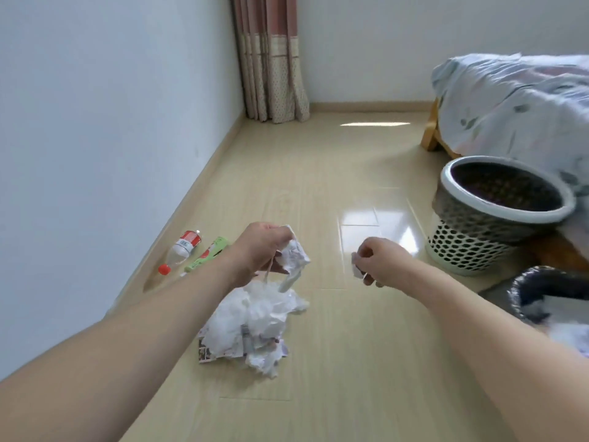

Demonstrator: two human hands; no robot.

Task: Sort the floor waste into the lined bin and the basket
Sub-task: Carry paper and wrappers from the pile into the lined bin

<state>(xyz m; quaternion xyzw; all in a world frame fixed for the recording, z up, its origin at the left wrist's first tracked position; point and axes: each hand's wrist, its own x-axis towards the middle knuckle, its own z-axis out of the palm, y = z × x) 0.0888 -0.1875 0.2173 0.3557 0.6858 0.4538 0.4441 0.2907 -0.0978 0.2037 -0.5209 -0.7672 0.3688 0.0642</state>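
Head view, looking down at a pale wood-pattern floor (334,362). The left hand (259,248) is raised above a heap of white tissue and crumpled printed paper (251,323) lying on the floor at centre; its fingers are curled round a crumpled paper wad (294,255), from which a thin strip hangs toward the heap. The right hand (381,260), held apart from the left and nearer the bins, pinches a small scrap of paper (356,264) between curled fingers. By the left wall lie a clear plastic bottle (181,250) with a red cap and red label and, just beside it, a green carton (207,254). At right, a perforated white basket (490,215) with a dark liner stands against the bed (522,103), which is draped in a pale patterned cover. Nearer the viewer, at the right edge, a bin lined with a black bag (535,295) is partly cut off by the right forearm. A patterned curtain (274,59) hangs in the far corner.
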